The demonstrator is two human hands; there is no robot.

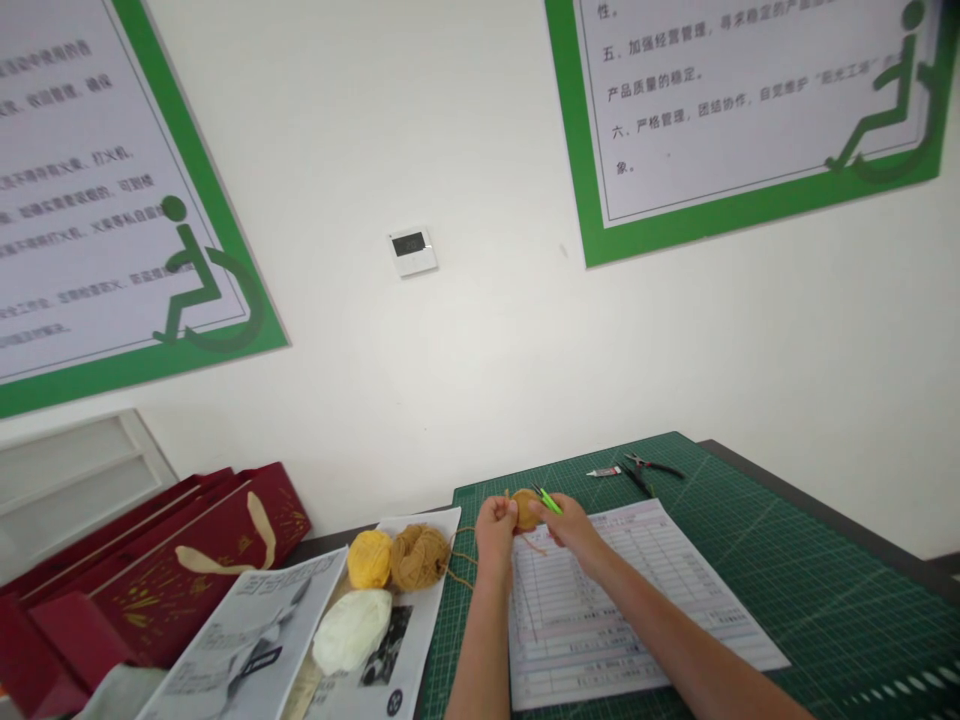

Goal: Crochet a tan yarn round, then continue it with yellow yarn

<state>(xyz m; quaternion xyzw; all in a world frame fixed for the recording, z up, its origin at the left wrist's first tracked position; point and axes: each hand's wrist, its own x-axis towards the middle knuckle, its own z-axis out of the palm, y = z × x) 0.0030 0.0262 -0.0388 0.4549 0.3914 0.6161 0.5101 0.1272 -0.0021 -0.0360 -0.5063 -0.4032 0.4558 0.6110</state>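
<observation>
My left hand (495,530) is closed, pinching the left edge of a small round tan crochet piece (526,510). From the other side my right hand (571,525) is closed around a bright green-handled tool (551,502) with a thin dark tip; its exact kind is too small to make out. The right fingertips also touch the piece. Below it hangs a short strand of yarn. A brown yarn ball (418,558) lies left of my hands, with loose strands leading toward them. Beside it are a yellow yarn ball (369,559) and a white one (352,632).
Under my forearms, a printed sheet (592,620) lies on the green cutting mat (765,560). Farther back are pliers (656,466), a black-handled tool (636,480) and a small white tube (604,472). Dark red gift bags (187,570) stand at left, near the wall.
</observation>
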